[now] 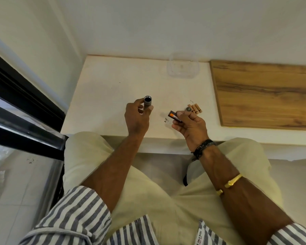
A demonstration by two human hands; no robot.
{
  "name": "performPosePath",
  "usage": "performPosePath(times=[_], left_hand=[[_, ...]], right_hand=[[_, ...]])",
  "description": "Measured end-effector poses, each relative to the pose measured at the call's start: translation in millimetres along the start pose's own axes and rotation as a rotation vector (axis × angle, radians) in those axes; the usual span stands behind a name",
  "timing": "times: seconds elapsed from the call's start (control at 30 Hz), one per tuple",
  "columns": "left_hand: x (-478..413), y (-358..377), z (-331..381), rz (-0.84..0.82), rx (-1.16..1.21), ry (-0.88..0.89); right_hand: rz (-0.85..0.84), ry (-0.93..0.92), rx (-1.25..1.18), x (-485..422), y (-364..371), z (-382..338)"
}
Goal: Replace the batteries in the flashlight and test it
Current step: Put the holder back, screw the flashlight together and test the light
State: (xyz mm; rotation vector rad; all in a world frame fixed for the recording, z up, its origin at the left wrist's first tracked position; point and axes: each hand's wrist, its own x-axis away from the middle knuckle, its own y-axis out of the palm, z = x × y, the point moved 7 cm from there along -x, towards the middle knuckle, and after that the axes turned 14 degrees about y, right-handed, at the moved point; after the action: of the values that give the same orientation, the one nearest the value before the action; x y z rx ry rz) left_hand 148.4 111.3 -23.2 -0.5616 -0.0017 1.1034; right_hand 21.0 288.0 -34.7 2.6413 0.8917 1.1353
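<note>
My left hand (137,117) grips a grey flashlight body (147,103) upright above the white table, its open end facing up and dark inside. My right hand (191,124) holds a black battery holder (174,117) with orange batteries in it, tilted toward the flashlight and a short way apart from it. The round dark tail cap (188,109) rests at the tip of a right finger. Three brownish batteries (195,108) lie side by side on the table just right of that hand.
A clear plastic container (183,68) stands at the back of the white table (113,82). A wood-grain board (265,92) covers the right side. A dark window frame (16,103) runs along the left. Small dark scraps (166,119) lie between my hands.
</note>
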Motion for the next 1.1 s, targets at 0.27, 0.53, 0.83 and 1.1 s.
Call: performPosePath(times=[0.27,0.53,0.83,1.1], left_hand=[[19,7,40,-0.158,-0.022,0.292],[40,17,50,-0.367,-0.244,0.407],[47,24,51,-0.501,-0.382,0.474],[46,23,56,-0.482,-0.393,0.506]], right_hand=[[0.099,-0.159,0.069,3,-4,-8],[0.269,-0.308,0.087,9,-26,-19],[0.27,-0.386,0.061,23,-27,-28],[0.282,-0.467,0.272,28,-12,-24]])
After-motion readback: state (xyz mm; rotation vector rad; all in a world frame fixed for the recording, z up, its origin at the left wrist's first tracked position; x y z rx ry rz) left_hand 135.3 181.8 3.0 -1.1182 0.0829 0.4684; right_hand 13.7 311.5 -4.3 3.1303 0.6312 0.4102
